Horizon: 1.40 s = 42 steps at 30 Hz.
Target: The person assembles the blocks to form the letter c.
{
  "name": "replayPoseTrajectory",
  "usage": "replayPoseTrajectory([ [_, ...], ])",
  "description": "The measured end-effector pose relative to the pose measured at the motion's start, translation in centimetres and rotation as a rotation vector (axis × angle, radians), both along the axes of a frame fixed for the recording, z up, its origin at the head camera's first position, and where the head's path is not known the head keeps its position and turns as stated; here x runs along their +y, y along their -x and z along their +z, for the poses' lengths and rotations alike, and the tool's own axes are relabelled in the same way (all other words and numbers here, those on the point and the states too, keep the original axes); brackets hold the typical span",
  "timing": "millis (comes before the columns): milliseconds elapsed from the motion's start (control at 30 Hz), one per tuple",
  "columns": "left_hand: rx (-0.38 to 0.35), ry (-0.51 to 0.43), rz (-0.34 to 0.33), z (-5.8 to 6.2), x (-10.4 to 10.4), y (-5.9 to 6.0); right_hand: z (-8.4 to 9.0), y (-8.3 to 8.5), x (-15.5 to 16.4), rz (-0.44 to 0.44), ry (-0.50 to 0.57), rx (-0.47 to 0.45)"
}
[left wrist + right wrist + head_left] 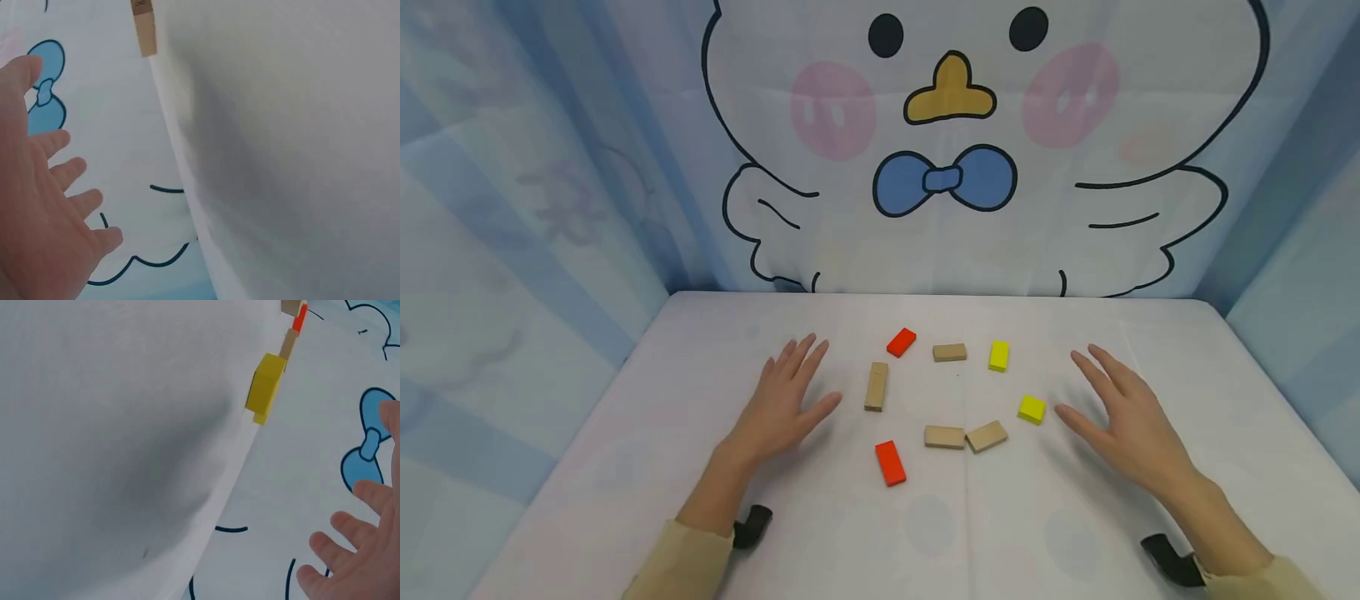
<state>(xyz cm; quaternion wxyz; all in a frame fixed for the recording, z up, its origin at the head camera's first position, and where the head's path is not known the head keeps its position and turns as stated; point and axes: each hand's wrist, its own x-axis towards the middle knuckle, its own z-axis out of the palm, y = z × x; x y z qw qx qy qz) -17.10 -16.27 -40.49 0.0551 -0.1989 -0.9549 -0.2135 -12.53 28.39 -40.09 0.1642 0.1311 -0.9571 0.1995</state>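
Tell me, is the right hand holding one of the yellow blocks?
No, the right hand lies open and flat on the table, with the nearest yellow block lying apart from its fingers.

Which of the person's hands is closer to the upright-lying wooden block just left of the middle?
The left. The left hand lies open on the table just left of that wooden block, thumb nearly reaching it. The right hand rests far off to its right, beyond the yellow block.

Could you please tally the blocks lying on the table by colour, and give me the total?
Orange blocks: 2
Yellow blocks: 2
Plain wooden blocks: 4
Total: 8
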Motion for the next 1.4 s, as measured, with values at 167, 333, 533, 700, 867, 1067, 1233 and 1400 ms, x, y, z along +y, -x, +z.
replayPoseTrajectory([
  [167,-0.019,-0.056,-0.049,-0.3,1.2,0.8,0.3,0.5,-1.2,-0.004,0.009,-0.024],
  [333,-0.059,-0.101,-0.08,-0.3,2.0,1.2,0.4,0.8,-2.1,0.01,0.024,-0.033],
  [533,-0.082,-0.129,-0.122,-0.5,2.6,1.8,0.2,1.2,-3.3,0.051,0.069,-0.023],
  [700,-0.079,-0.149,-0.17,-0.7,3.1,2.2,-0.1,1.4,-4.2,0.082,0.102,-0.015],
  [867,-0.08,-0.168,-0.189,-1.0,3.6,2.7,-0.3,1.5,-5.1,0.098,0.123,-0.026],
  [1067,-0.111,-0.18,-0.217,-1.4,3.8,3.1,-0.7,1.8,-6.1,0.136,0.169,-0.066],
  [1233,-0.139,-0.168,-0.242,-1.6,4.0,3.6,-0.9,2.0,-7.0,0.187,0.211,-0.091],
  [1400,-0.176,-0.167,-0.245,-2.0,4.1,4.0,-0.9,2.1,-8.4,0.236,0.227,-0.101],
])
